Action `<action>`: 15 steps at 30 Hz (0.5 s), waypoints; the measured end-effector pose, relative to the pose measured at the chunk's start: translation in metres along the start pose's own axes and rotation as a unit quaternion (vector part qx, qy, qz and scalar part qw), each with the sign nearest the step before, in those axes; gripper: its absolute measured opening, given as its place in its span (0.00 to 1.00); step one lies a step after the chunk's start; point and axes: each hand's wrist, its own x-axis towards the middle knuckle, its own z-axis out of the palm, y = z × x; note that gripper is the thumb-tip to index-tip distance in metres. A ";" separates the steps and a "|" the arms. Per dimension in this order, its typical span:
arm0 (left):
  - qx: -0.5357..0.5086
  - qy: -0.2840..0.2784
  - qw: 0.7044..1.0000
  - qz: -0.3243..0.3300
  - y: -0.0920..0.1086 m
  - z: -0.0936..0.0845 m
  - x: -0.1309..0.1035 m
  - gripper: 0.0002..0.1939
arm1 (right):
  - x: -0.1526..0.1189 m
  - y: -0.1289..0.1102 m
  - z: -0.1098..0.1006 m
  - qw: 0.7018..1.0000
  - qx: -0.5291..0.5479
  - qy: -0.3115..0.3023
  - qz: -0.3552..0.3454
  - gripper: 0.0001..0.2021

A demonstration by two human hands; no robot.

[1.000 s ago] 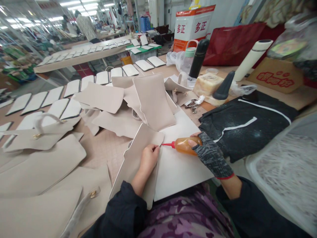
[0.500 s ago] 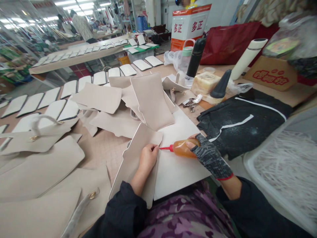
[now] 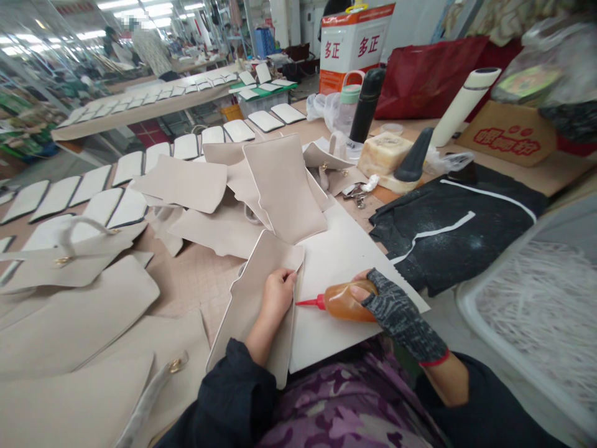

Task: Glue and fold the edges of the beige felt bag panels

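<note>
My right hand [image 3: 389, 311], in a dark grey fingerless glove, is wrapped round a squeeze bottle of amber glue [image 3: 347, 302]. Its red nozzle [image 3: 310, 302] points left, with the tip at the right edge of a beige leather panel [image 3: 254, 292]. That edge is pinched in my bare left hand [image 3: 278, 295], fingers closed, just above the nozzle tip. Beneath the panel's right side lies a white board [image 3: 340, 249]. Another beige panel [image 3: 286, 186] rests on a heap of similar pieces behind my hands.
Beige bag pieces with handles [image 3: 69, 255] cover the left of the table. Rows of white panels [image 3: 93, 183] stand farther back. To the right are black cloth [image 3: 448, 224], a bin of white strips [image 3: 527, 311], a black flask [image 3: 367, 106] and a yellowish block [image 3: 385, 152].
My right hand has drawn the glue bottle down along the panel's edge, towards me. My left hand keeps its pinch in nearly the same place.
</note>
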 end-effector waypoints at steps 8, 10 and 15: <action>-0.021 -0.001 1.000 -0.012 -0.001 0.000 0.000 0.12 | -0.020 -0.008 0.000 0.999 0.021 -0.026 -0.002 0.14; -0.026 -0.002 1.000 -0.017 -0.001 0.000 -0.001 0.13 | -0.024 -0.011 0.000 0.999 0.026 -0.035 0.001 0.14; -0.037 0.000 0.999 -0.026 -0.001 0.000 0.000 0.13 | -0.035 -0.017 -0.002 0.997 0.035 -0.073 0.016 0.13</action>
